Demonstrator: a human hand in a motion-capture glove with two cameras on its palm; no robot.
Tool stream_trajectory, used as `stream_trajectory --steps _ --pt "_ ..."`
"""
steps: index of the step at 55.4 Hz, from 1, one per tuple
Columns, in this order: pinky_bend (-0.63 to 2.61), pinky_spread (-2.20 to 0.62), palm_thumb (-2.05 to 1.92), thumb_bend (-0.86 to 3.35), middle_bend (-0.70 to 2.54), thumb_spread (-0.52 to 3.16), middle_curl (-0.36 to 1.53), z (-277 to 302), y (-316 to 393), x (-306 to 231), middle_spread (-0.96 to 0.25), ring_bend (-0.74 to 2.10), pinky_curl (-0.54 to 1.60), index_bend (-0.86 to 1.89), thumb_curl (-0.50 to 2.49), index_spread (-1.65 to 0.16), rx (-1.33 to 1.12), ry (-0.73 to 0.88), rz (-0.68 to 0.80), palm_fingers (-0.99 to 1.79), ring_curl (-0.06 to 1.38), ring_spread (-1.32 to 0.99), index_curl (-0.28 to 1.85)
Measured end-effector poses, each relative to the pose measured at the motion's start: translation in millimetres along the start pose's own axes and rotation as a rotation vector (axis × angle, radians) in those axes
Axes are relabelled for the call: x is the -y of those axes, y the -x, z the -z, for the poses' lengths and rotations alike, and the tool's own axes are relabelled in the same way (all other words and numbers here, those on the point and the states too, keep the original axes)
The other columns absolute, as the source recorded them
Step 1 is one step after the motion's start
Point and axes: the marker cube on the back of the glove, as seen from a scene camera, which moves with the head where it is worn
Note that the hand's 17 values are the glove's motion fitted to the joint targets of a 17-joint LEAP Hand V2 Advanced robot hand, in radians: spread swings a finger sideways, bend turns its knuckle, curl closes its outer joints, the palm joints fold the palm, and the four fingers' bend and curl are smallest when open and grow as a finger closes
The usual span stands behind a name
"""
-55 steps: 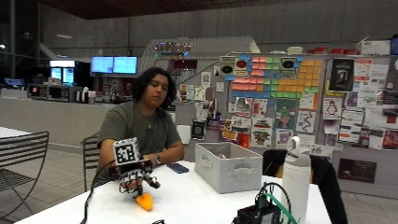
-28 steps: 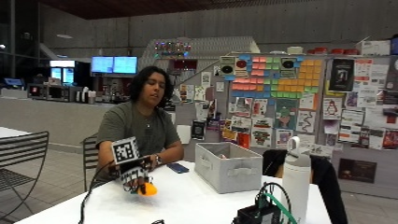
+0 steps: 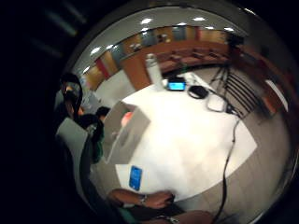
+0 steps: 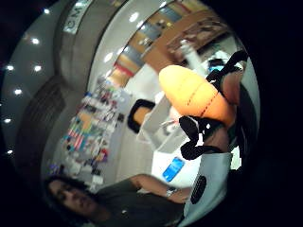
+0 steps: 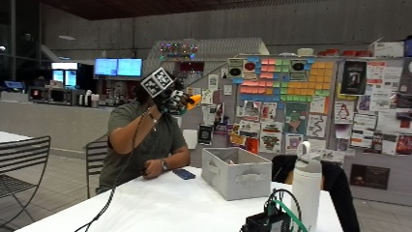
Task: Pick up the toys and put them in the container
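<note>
In the outside view my gloved right hand is raised to head height, left of and well above the grey fabric container. Its fingers are curled round an orange plush toy whose end sticks out toward the container. The thumb side palm view shows the orange toy close to the palm, gripped by black-gloved fingers, with the container on the table far below. In the little finger side palm view the container stands open-topped on the white table, with something pinkish inside it.
A blue phone lies on the table beside the person's bare left hand. A white bottle and a black device with cables stand at the near right. Chairs stand behind the table.
The right hand has lifted the orange toy from just above the table up to head height. The container and phone have stayed where they were.
</note>
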Motion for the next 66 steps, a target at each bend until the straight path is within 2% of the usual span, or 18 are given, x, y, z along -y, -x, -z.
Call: stream_trajectory --steps 10,15,29,33,43,50,55,66 --pt "1.52 -0.58 0.54 0.06 1.63 1.35 1.33 -40.5 75.0 38.4 -0.51 1.79 1.02 0.66 0.3 -0.31 0.051 0.185 0.161 0.73 1.08 -0.58 0.58" --pt "1.52 -0.59 0.53 0.04 1.63 1.35 1.34 -67.4 95.7 54.3 -0.51 1.79 1.04 0.66 0.3 -0.31 0.065 0.223 0.168 0.72 1.09 -0.58 0.58" --pt "1.53 -0.6 0.51 0.0 1.61 1.32 1.36 -126.1 110.9 81.4 -0.51 1.8 1.09 0.62 0.29 -0.32 -0.117 0.252 0.122 0.64 1.1 -0.58 0.57" --pt "1.6 -0.61 0.39 -0.07 1.58 1.22 1.37 -132.2 104.9 82.0 -0.52 1.85 1.11 0.46 0.27 -0.32 -0.101 0.259 0.113 0.48 1.11 -0.58 0.54" --pt "1.59 -0.6 0.27 -0.04 1.49 1.1 1.37 -123.8 64.2 79.0 -0.52 1.79 1.11 0.39 0.28 -0.35 -0.061 0.231 0.086 0.47 1.12 -0.59 0.5" --pt "1.38 -0.53 0.19 -0.04 1.28 1.1 1.26 -113.2 21.9 55.7 -0.5 1.63 0.96 0.45 0.27 -0.37 -0.083 0.239 0.089 0.42 1.02 -0.54 0.52" --pt "1.25 -0.49 0.14 -0.03 1.13 1.11 1.16 -110.7 -11.4 29.8 -0.47 1.53 0.85 0.38 0.27 -0.38 -0.082 0.267 0.081 0.39 0.93 -0.5 0.51" --pt "0.96 -0.34 0.09 -0.02 0.86 1.14 0.97 -125.5 -80.1 -27.9 -0.39 1.23 0.65 0.38 0.28 -0.42 -0.166 0.375 -0.015 0.21 0.75 -0.42 0.51"
